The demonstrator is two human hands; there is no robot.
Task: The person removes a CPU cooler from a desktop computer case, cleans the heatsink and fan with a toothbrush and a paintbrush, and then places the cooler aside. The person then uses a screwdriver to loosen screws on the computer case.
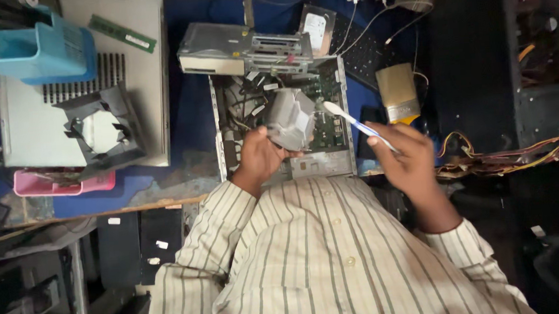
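Observation:
An open desktop computer case (347,117) lies in front of me with its green circuit board showing. My left hand (260,157) grips a grey heatsink block (290,117) and holds it tilted over the board. My right hand (405,156) is closed on a toothbrush (358,125) with a white head and blue handle. The brush head points up and left, close to the heatsink's right side. Both arms wear cream striped sleeves.
A metal drive cage (240,49) rests at the case's far end. A wide paintbrush (398,93) lies to the right, beside a bundle of coloured wires (518,152). At left are a beige case panel (139,75), a black fan shroud (100,129), a blue tray (33,49) and a pink tray (61,184).

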